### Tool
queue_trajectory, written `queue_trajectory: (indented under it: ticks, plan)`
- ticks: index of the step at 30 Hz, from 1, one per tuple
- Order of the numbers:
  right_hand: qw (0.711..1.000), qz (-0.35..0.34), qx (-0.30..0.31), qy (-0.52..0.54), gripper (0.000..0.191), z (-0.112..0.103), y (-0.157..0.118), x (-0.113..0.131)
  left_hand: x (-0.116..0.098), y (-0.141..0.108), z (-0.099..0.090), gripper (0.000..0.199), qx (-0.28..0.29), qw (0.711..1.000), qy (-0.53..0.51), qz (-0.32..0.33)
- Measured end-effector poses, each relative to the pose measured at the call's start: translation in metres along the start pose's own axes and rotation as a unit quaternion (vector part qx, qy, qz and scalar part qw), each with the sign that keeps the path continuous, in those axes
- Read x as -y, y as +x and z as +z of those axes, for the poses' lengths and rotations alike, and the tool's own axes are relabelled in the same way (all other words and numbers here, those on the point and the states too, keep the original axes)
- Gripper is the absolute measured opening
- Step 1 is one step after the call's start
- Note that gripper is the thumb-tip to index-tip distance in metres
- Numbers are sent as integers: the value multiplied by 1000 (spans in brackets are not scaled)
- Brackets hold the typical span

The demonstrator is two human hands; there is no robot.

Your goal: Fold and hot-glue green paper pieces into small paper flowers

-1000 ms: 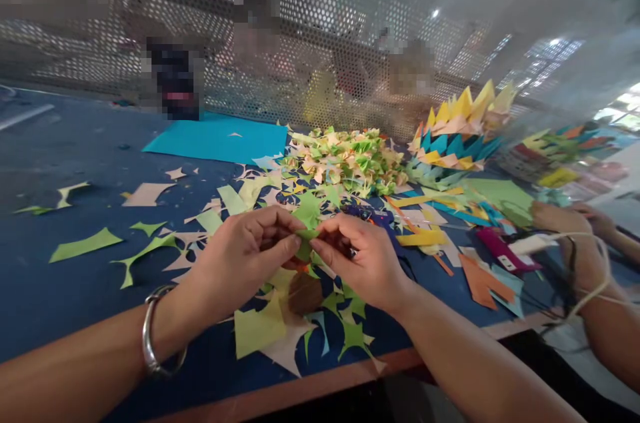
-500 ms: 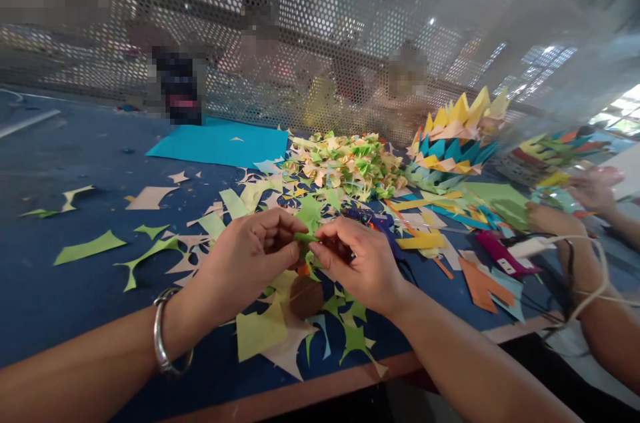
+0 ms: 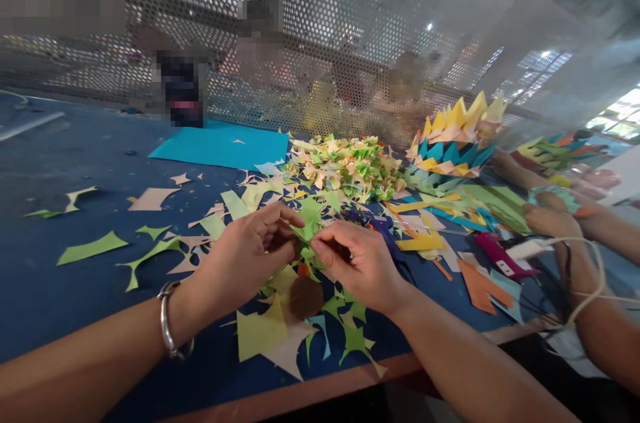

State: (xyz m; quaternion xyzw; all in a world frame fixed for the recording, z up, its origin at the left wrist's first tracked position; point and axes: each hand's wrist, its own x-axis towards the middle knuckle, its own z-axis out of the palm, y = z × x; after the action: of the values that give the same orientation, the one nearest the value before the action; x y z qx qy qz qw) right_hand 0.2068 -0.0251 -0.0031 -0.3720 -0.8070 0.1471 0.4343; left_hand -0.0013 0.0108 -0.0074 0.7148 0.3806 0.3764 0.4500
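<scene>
a: start at the left of the frame; what's there?

b: a green scrap [image 3: 93, 247] lies flat on the dark blue table [image 3: 30, 303]; then comes a silver bangle [image 3: 166, 319] on the left wrist, and a bright blue sheet [image 3: 223, 145] higher up.

a: and the hands?

b: near the centre; the left hand [image 3: 257, 246] pinches a small green paper piece [image 3: 305, 236] between thumb and fingers; the right hand [image 3: 357, 259] pinches it from the other side; its exact folds are hidden by the fingertips.

a: around them?

b: a brown disc [image 3: 306, 296] just below; a heap of folded paper bits [image 3: 347, 166] above, right of centre.

a: further right?

b: a layered stack of pointed paper [image 3: 453, 139] at upper right; below it a magenta box [image 3: 497, 253]; then another person's hand [image 3: 550, 217] near the right edge.
</scene>
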Motion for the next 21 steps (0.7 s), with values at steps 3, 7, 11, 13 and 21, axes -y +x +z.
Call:
queue_trajectory:
  ticks: [3, 7, 11, 13, 21]
  plan:
    - [998, 49, -5, 30, 19, -2, 0, 0, -4, -2, -3, 16, -2, 998, 41, 51]
    - [993, 103, -2, 62, 18, -5, -2, -1, -10, -6, -5, 13, 27, 992, 59, 111]
    - [991, 113, 14, 74, 23, -7, -1, -1, -14, -9, -3, 18, 23, 990, 47, 133]
    - [990, 117, 22, 71, 27, -8, 0, -1, -14, -9, -3, 17, 25, 987, 67, 143]
    - [975, 203, 83, -30, 21, -41, 3, -16, -5, 4, -9, 17, -39, 992, 88, 82]
